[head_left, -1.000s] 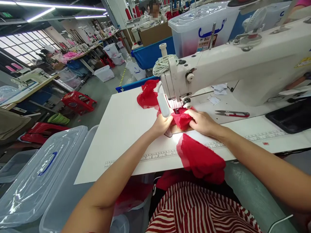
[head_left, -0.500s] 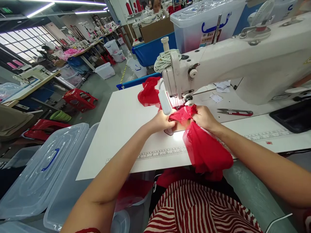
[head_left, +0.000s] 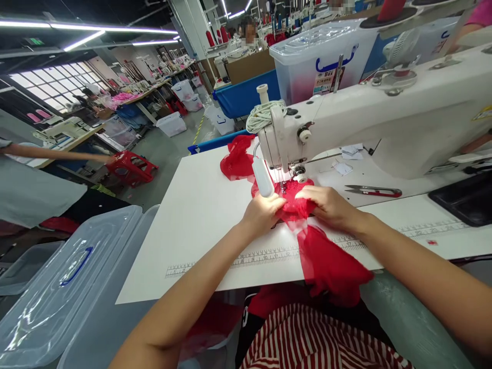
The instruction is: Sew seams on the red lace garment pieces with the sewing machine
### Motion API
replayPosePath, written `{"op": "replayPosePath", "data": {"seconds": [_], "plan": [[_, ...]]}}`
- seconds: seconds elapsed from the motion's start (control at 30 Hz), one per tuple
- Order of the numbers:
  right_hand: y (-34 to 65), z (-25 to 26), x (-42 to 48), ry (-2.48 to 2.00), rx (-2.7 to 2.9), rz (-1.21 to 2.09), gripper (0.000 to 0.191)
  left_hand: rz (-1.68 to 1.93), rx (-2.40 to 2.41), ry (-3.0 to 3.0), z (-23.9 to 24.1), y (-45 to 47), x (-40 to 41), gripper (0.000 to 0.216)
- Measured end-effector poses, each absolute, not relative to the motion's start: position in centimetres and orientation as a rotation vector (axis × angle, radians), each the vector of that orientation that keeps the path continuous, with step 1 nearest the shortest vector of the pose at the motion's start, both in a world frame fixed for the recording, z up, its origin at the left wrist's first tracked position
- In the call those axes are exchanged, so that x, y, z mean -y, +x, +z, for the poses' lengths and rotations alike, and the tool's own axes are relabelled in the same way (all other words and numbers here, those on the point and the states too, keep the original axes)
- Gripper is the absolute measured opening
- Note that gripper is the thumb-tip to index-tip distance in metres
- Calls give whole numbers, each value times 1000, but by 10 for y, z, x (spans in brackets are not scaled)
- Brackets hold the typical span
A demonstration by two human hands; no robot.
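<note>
Sheer red fabric (head_left: 330, 261) runs from behind the needle area of a white sewing machine (head_left: 357, 118), under the presser foot (head_left: 283, 187), and over the table's front edge towards my lap. My left hand (head_left: 263, 212) pinches the cloth just left of the foot, beside the machine's white lamp (head_left: 263, 177). On the other side, my right hand (head_left: 326, 205) is closed on the same fabric, fingertips close to the foot. Part of the cloth is bunched between the two hands. Another bunch of it lies on the table behind the lamp.
Red-handled thread snips (head_left: 374, 191) and paper scraps (head_left: 343, 168) lie right of the needle. A ruler strip (head_left: 246, 259) lines the table's front. Lidded plastic boxes (head_left: 77, 266) stand at the left. A person's arm (head_left: 57, 152) reaches towards a red stool (head_left: 132, 166).
Both hands have shifted with the fabric, which now lies flatter and bunched at the foot. The right hand has turned its fingers towards the needle. Another person has come into view at left.
</note>
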State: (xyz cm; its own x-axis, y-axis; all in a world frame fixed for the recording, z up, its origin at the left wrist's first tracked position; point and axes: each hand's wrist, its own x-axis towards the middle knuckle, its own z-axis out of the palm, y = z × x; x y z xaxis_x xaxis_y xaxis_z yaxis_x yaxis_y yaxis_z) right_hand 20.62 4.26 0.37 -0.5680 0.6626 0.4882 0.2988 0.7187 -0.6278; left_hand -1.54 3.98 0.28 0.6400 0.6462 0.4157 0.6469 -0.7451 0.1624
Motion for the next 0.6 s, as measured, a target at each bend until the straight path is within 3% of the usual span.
{"op": "replayPosePath", "data": {"seconds": [0.3, 0.5, 0.6], "plan": [[207, 6, -37, -836, 2519, 282, 19, -628, 929, -2722, -10, -16, -32, 30], [205, 9, -36, -955, 2590, 120, 21, -456, 991, -2799, 6, -16, -20, 30], [204, 9, -36, -984, 2575, 70, 22, -345, 1034, -2888, 17, -19, -13, 42]]}}
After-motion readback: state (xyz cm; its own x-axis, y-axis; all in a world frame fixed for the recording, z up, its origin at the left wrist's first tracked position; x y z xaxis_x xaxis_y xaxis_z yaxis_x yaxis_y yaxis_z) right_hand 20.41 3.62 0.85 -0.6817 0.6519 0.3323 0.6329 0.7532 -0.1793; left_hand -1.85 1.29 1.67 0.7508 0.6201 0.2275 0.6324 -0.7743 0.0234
